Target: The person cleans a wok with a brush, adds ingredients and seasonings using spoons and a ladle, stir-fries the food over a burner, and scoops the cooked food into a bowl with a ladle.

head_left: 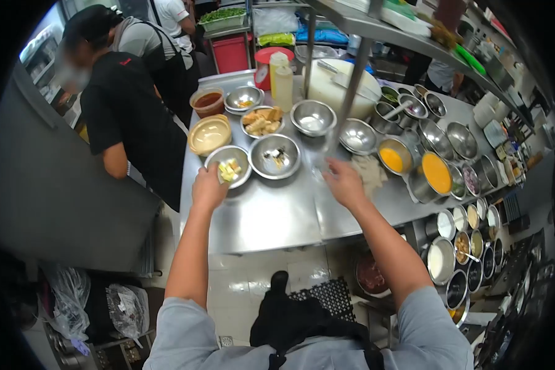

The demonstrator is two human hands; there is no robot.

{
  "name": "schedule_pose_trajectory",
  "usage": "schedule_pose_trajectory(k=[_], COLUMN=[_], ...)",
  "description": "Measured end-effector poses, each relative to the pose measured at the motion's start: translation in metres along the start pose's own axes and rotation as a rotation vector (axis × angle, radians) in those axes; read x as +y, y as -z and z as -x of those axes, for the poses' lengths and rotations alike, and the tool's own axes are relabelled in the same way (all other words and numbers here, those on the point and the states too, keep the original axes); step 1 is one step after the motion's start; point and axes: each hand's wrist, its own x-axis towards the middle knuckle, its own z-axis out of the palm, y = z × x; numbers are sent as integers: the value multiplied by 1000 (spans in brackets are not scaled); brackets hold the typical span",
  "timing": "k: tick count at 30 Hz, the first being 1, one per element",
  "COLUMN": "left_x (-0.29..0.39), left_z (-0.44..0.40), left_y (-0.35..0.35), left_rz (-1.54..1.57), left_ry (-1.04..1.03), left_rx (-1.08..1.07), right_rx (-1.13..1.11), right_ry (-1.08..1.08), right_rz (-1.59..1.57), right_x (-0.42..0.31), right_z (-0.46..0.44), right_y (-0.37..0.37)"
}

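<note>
My left hand (pixel 209 186) grips the near left rim of a steel bowl (pixel 243 179) holding pale yellow cubes (pixel 229 169). The bowl rests on the steel table. Right beside it is another steel bowl (pixel 275 155) with small dark and pale bits inside. My right hand (pixel 345 185) is over the table to the right, fingers partly curled and apart. It is next to a beige cloth (pixel 369 174) and below the shelf post. A faint, blurred clear shape shows by its fingertips; I cannot tell what it is.
Behind stand a beige pot (pixel 209 135), a bowl of fried pieces (pixel 262 121), squeeze bottles (pixel 283 86) and a large white tub (pixel 345 89). Orange liquid fills a container (pixel 436 173) at right. A shelf post (pixel 351 80) rises from the table. A co-worker (pixel 135 123) stands at left.
</note>
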Motion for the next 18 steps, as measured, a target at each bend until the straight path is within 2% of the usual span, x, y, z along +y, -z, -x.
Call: schedule_pose_trajectory(k=[1,2,3,4,6,7,8,9,10,12,14,16,18], left_x=[-18,-34,-46,-57,-75,-82,-91,-98,-105,-98,-99,-99,-95], left_z=[-25,-49,-68,-85,-112,-121,-131,-139,-146,-146,-146,-142,-131], left_y=[-1,-5,-7,-9,-11,-18,-27,-36,-45,-44,-52,-53,-53], left_rz=[-4,-69,-132,-137,58,183,174,165,161,212,307,327,345], left_ry=[2,120,239,238,157,150,148,33,-83,-99,-133,-123,-109], left_rx=[13,-119,-254,-250,-437,-454,-466,-411,-355,-348,-263,-257,-262], right_rx=[-36,-68,-62,-131,-198,-246,-296,-414,-421,-552,-501,-446,-423], right_ry=[101,197,202,155,107,117,125,89,77,111,93,138,84], right_rz=[166,333,328,396,458,466,474,445,442,291,233,187,176], right_x=[-11,-21,-27,-33,-40,-41,-40,-40,-37,-41,-44,-44,-49], right_z=[-30,-57,-81,-101,-136,-147,-156,-166,-171,-175,-170,-169,-159], right_y=[-24,-46,-63,-78,-103,-114,-123,-129,-134,-139,-146,-149,-147])
